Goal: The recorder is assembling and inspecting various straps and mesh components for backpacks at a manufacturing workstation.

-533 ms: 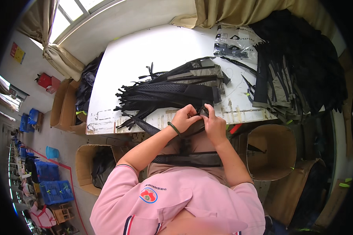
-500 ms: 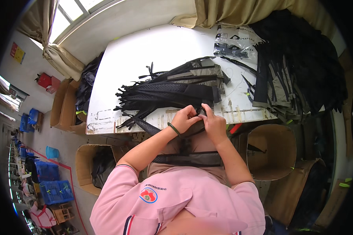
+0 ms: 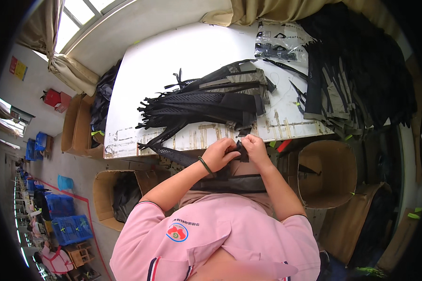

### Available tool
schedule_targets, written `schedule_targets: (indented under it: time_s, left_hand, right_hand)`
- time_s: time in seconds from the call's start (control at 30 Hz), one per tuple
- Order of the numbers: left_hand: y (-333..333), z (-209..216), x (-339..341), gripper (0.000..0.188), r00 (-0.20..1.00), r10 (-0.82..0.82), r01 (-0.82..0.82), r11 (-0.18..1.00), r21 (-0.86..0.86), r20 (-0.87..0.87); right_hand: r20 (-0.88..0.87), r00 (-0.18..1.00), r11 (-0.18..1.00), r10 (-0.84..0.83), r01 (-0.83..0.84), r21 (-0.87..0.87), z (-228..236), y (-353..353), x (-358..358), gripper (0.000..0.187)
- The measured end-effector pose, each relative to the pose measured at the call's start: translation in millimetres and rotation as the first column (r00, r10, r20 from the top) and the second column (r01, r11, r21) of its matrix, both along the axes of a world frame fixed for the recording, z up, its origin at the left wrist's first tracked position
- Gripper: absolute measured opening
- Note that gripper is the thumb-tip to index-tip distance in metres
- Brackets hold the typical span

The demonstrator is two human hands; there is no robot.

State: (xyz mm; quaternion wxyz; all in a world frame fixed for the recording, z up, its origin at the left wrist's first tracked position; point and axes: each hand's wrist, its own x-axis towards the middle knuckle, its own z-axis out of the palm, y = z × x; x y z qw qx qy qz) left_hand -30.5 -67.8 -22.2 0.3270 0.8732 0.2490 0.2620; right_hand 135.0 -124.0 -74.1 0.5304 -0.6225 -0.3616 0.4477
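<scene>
At the table's front edge, my left hand (image 3: 222,154) is closed on a black strap (image 3: 239,151). Close beside it, my right hand (image 3: 255,149) pinches the strap's other part between thumb and fingers. Whether a small buckle sits between the fingertips is too small to tell. A black mesh strip (image 3: 176,156) runs from the table edge down toward my left wrist. Just beyond my hands lies a pile of black mesh straps (image 3: 192,110) with grey fabric parts, its loose ends pointing left. Another dark strip (image 3: 229,183) rests across my lap.
The white table (image 3: 173,56) has a worn, taped front edge. A clear plastic bag (image 3: 279,44) of black parts lies at the back, with a large heap of black straps (image 3: 361,70) at right. Open cardboard boxes stand below left (image 3: 103,196) and below right (image 3: 327,173).
Both hands have come lower, toward my body and off the table edge, with the black strap between them. More of the strap shows between the fingers now. The view has shifted slightly.
</scene>
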Motion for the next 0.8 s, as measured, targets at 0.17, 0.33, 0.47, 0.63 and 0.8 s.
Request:
schedule_targets:
  time_s: [0.17,0.33,0.47,0.63,0.8]
  left_hand:
    - [7,-11,-10,0.009,0.997,-0.046,0.075,0.751,-0.656,0.061]
    - [18,-5,-15,0.013,0.951,0.003,0.254,0.566,-0.785,0.310]
    - [17,-2,-16,0.013,0.938,0.084,0.255,0.484,-0.837,0.335]
    - [17,9,-14,0.015,0.945,0.066,0.210,0.628,-0.749,0.320]
    - [12,21,-14,0.025,0.992,-0.096,0.029,0.800,-0.599,-0.079]
  right_hand:
    - [-0.511,0.844,0.987,0.161,-0.122,0.109,9,-20,-1,0.018]
    - [-0.581,0.678,0.881,0.451,-0.441,0.170,22,-32,-1,0.017]
    - [-0.754,0.511,0.907,0.413,-0.303,0.292,25,-36,-10,0.019]
    - [-0.727,0.631,0.962,0.272,-0.208,0.180,26,-36,-15,0.014]
    - [0.389,0.921,0.970,-0.023,-0.073,0.230,20,-33,-21,0.014]
